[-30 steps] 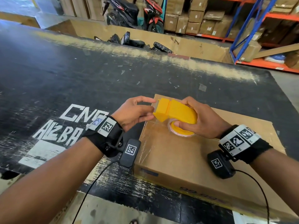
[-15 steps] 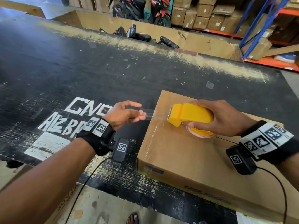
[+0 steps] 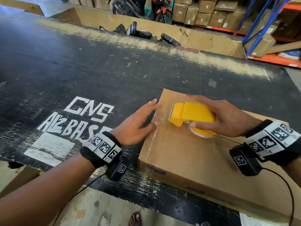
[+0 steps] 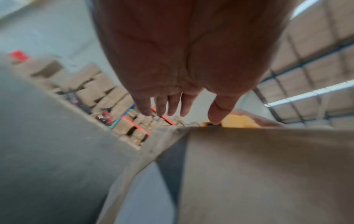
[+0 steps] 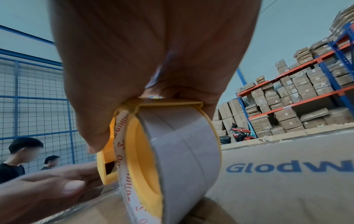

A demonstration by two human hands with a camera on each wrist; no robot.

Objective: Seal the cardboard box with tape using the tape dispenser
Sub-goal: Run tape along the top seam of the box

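Head view: I see the cardboard box (image 3: 203,160) lying flat on the black counter (image 3: 81,70), lower right of the frame. My right hand (image 3: 228,118) grips the yellow tape dispenser (image 3: 192,114) on the box top, near its upper left corner; fingers curl over the far side, thumb presses the near side just above the tape roll (image 3: 203,133). Dispenser's long axis runs left-right across the frame, serrated blade end pointing left toward the box's left edge, roll end tucked under the palm.

Left hand (image 3: 136,126) lies with fingers straight and spread, flat against the box's left edge, thumb tip just short of the blade. Clear tape shines along that edge, below the thumb.

Right wrist view: tape roll (image 5: 178,151) stands on edge in the yellow frame, thumb clamped on its left flank. Blue lettering shows on the box (image 5: 287,189).

Left wrist view: blurred; straight fingers (image 4: 162,104), thumb tip at the box's top edge.
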